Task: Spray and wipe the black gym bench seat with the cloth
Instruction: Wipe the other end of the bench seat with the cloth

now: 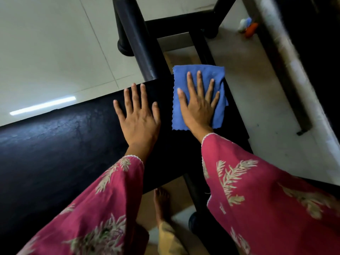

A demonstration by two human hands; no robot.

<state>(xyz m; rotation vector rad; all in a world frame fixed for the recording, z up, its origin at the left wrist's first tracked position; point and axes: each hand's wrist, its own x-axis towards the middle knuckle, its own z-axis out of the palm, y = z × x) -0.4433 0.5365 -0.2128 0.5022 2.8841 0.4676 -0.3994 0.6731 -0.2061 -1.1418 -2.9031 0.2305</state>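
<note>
The black gym bench seat runs from the lower left to the middle of the head view. A blue cloth lies spread flat on its far right end. My right hand presses flat on the cloth with the fingers spread. My left hand rests flat on the bare seat just left of the cloth, fingers apart, holding nothing. Both arms wear pink patterned sleeves. No spray bottle is clearly in hand.
Black frame bars of the bench rise beyond the seat. A small white and orange object, blurred, lies on the floor at the upper right beside a pale beam. My bare foot stands on the tiled floor below the seat.
</note>
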